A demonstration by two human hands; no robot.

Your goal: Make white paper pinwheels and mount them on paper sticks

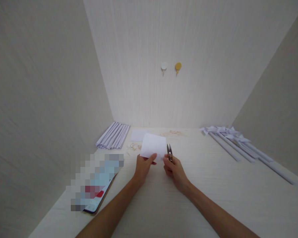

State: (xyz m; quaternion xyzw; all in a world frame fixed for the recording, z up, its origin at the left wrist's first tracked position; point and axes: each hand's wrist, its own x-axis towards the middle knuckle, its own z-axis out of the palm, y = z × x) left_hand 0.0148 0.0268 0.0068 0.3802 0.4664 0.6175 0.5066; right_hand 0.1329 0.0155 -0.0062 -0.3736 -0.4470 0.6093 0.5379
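A white square sheet of paper (153,145) is pinched in my left hand (144,165), thumb on top and fingers beneath. My right hand (175,170) is closed round a pair of thread snips (170,153), whose dark blades point up and stand slightly apart. The blades are just right of the paper's edge, and my right fingertips come close to its lower right corner; whether they touch it I cannot tell. Behind the held sheet, another white paper sheet (137,135) lies flat on the table.
Rolled paper tubes (114,136) lie side by side at the back left. Paper pinwheels on stick-like tubes (234,140) lie at the right. Rubber bands (134,146) are beside the sheets. A partly blurred phone (96,198) rests at left. Two hooks (178,66) hang on the back wall.
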